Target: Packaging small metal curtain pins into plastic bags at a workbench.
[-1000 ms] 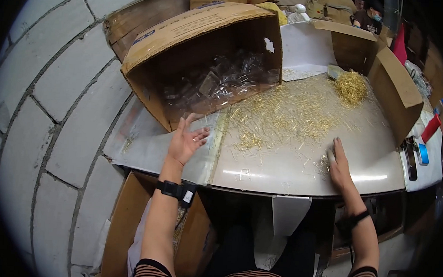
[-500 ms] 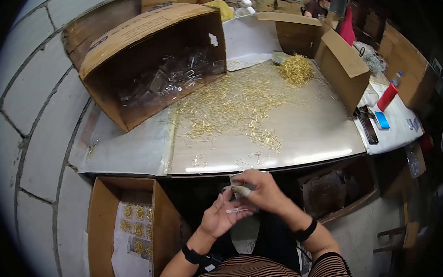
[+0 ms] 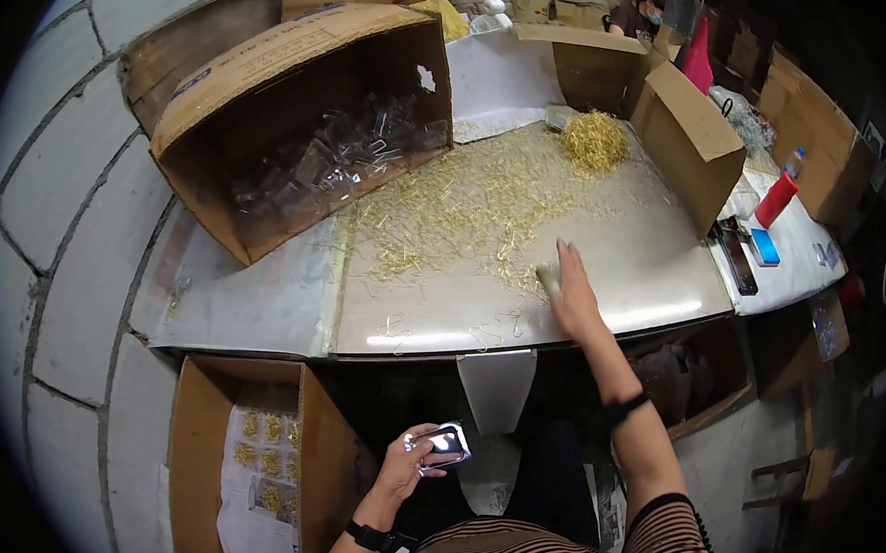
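Note:
My left hand (image 3: pixel 411 463), in front of the table edge, is closed around a small clear plastic box (image 3: pixel 446 443) that shines with reflected light. My right hand (image 3: pixel 574 295) is stretched out over the table's metal-looking top (image 3: pixel 644 257), fingers extended and holding nothing. A light wrapping covers one of its digits. Just left of that hand lies a spread of small gold-coloured wire pieces (image 3: pixel 510 245), thinly scattered across the surface. A thicker heap of the same gold pieces (image 3: pixel 594 142) stands at the back. Whether the clear box holds anything I cannot make out.
A cardboard box on its side (image 3: pixel 272 97) holds clear plastic cases (image 3: pixel 344 156). Low at left, an open carton (image 3: pixel 314 450) contains filled clear boxes (image 3: pixel 271 458). A pale chute (image 3: pixel 497 385) hangs below the table edge. A red bottle (image 3: pixel 776 200) and blue box (image 3: pixel 764 247) stand right.
My hands have come apart. The right one moved up and forward over the table and its fingers straightened. The left one drew down with the clear box, uncovering the pale chute.

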A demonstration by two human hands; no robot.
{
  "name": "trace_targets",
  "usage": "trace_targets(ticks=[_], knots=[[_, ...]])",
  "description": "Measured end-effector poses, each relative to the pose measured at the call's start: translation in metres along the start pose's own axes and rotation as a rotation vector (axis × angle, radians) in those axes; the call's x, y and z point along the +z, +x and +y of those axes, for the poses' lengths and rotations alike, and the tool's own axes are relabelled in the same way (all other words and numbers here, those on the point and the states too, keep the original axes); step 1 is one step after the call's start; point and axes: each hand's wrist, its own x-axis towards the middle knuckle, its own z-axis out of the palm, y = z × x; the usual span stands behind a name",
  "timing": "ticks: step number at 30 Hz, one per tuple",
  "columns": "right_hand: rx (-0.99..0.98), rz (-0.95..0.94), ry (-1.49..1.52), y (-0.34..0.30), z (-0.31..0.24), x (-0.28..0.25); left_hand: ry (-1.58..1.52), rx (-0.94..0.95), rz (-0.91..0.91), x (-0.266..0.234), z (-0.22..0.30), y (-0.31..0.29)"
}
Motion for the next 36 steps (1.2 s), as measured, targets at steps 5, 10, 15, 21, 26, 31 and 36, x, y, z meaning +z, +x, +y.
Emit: trace_targets(ticks=[5,10,15,21,26,31,36], knots=[[-0.298,-0.338,-0.368,0.025,-0.025,0.057,-0.041,-0.128,-0.027,-0.012,-0.067,0.035],[-0.233,-0.190,-0.402,0.029,-0.004,0.043,-0.093,-0.115,-0.035,0.023,-0.074,0.064],[-0.332,-0.301,-0.317,-0.007,-0.015,0.045,-0.184,-0.091,-0.081,0.034,-0.070,0.075],[-0.143,-0.052,-0.137,0.003,-0.025,0.053,-0.103,-0.051,-0.041,0.040,-0.081,0.077],[-0.276,-0.079,-0.312,-0.047,-0.047,0.077,-0.133,-0.047,-0.076,0.038,-0.075,0.074],[-0.252,-0.212,-0.228,-0.103,-0.068,0.027,-0.125,-0.102,-0.142,0.040,-0.065,0.067],[-0.329,-0.138,0.074,-0.114,-0.064,-0.013,-0.140,-0.098,-0.145,0.034,-0.072,0.076]])
